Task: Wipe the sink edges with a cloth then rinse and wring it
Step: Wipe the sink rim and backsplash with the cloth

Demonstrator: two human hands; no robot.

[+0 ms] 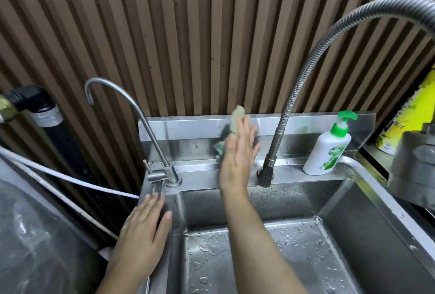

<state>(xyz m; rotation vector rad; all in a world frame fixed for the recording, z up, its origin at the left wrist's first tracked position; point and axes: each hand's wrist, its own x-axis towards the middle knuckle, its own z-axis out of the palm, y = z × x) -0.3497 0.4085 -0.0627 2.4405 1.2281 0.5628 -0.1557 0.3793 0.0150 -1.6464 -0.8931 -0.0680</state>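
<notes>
A steel sink [367,204] with a wet basin and a low backsplash [188,126] fills the lower half of the view. My right hand [237,154] reaches over the basin and presses a pale green cloth [236,120] flat against the backsplash, fingers straight; part of the cloth pokes out above and left of the fingers. My left hand [146,225] rests flat on the sink's left rim, fingers extended, just below the small gooseneck tap [150,128].
A flexible metal hose faucet [289,114] rises right of my right hand. A white and green soap pump bottle [329,147] stands on the back ledge. A black pipe [42,110] and white tube [70,178] lie left; a grey object [412,166] overhangs the right rim.
</notes>
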